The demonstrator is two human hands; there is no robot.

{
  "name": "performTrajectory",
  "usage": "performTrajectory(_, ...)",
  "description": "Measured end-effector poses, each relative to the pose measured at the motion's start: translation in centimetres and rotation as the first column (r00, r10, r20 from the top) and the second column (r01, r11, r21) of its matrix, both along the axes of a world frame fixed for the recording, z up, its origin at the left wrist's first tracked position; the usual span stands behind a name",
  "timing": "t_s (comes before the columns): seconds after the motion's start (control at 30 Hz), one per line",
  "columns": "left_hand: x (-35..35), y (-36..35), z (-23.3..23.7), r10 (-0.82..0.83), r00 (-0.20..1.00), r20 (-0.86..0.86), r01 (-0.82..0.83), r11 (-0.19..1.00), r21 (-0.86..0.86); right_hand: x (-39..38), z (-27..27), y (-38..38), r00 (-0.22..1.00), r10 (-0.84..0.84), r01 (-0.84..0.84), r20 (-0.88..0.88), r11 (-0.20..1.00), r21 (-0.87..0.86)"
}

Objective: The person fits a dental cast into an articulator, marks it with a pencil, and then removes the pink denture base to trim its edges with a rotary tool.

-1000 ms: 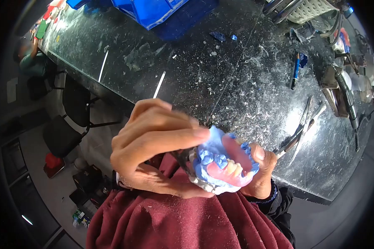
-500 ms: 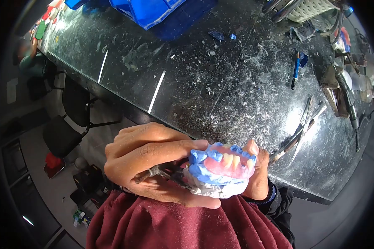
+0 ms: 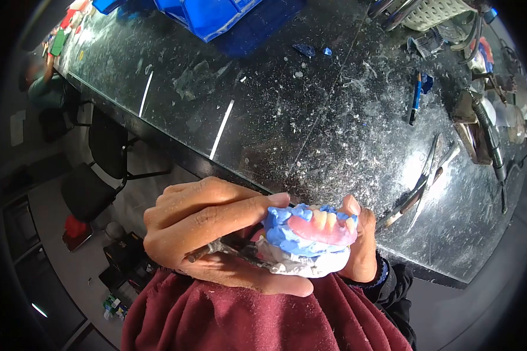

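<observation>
A dental model (image 3: 310, 243) of blue and white material, with pink gum and several cream teeth, is held over my lap near the table's front edge. My left hand (image 3: 216, 234) grips its left side, thumb below and fingers on top, around a dark metal articulator (image 3: 216, 248) behind the model. My right hand (image 3: 363, 243) closes on the model's right side, a fingertip at its upper edge; most of this hand is hidden behind the model.
On the dusty black table (image 3: 263, 134) are a blue bin (image 3: 211, 17), a blue pencil (image 3: 416, 99), metal tweezers (image 3: 430, 184), a handpiece (image 3: 492, 137) and a pale basket (image 3: 430, 14). A person (image 3: 45, 88) and black chairs (image 3: 88, 190) are at the left.
The model has tilted slightly, showing more of its front and less of its top. Both hands have shifted a little with it and keep their hold.
</observation>
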State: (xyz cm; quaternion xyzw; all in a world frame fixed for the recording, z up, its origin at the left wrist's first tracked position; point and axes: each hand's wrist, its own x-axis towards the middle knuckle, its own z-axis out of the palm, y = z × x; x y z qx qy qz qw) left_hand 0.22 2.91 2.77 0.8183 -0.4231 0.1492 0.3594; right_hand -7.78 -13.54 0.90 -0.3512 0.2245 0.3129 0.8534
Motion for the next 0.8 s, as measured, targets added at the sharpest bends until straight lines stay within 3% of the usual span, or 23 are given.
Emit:
performTrajectory(0.17, 0.2, 0.0, 0.4, -0.012, 1.000, 0.001, 0.012, 1.000, 0.004, 0.1, -0.5, 0.2, 0.994, -0.023, 0.017, 0.104, 0.998, 0.056)
performTrajectory(0.37, -0.2, -0.3, 0.7, 0.035, 0.997, 0.061, -0.037, 0.999, 0.031, -0.1, 0.0, 0.2, 0.998, -0.020, 0.027, -0.057, 0.994, 0.108)
performTrajectory(0.43, -0.3, -0.5, 1.2, 0.033, 0.999, -0.008, -0.033, 0.999, -0.026, 0.3, 0.4, 0.4, 0.998, -0.062, 0.065, -0.029, 0.990, 0.128)
performTrajectory(0.5, -0.4, -1.0, 1.4, 0.043, 0.994, -0.099, -0.059, 0.985, -0.165, 0.6, -1.0, 0.6, 0.981, -0.096, 0.100, 0.166, 0.995, -0.011)
performTrajectory(0.53, -0.6, -0.7, 1.9, 0.042, 0.993, -0.111, -0.051, 0.995, -0.085, 0.7, -1.5, 0.7, 0.960, -0.102, 0.126, 0.262, 0.989, -0.078)
performTrajectory(0.63, -1.1, 0.0, 2.3, 0.038, 0.999, 0.000, -0.038, 0.990, 0.138, 0.7, -1.4, 1.7, 0.791, -0.354, 0.483, 0.499, 0.862, -0.154)
performTrajectory(0.73, -0.9, 0.3, 2.5, -0.035, 0.999, 0.007, 0.033, 0.981, 0.192, 1.0, -2.5, 1.2, 0.433, -0.266, 0.631, 0.861, 0.771, -0.079)
performTrajectory(0.77, -1.0, 0.3, 2.7, -0.041, 0.999, 0.010, 0.038, 0.978, 0.206, 1.3, -2.5, 1.3, 0.338, -0.238, 0.603, 0.911, 0.798, -0.015)
performTrajectory(0.8, -1.1, 0.3, 3.1, -0.047, 0.999, 0.013, 0.043, 0.974, 0.221, 0.9, -2.3, 1.7, 0.417, -0.323, 0.587, 0.850, 0.809, 0.019)
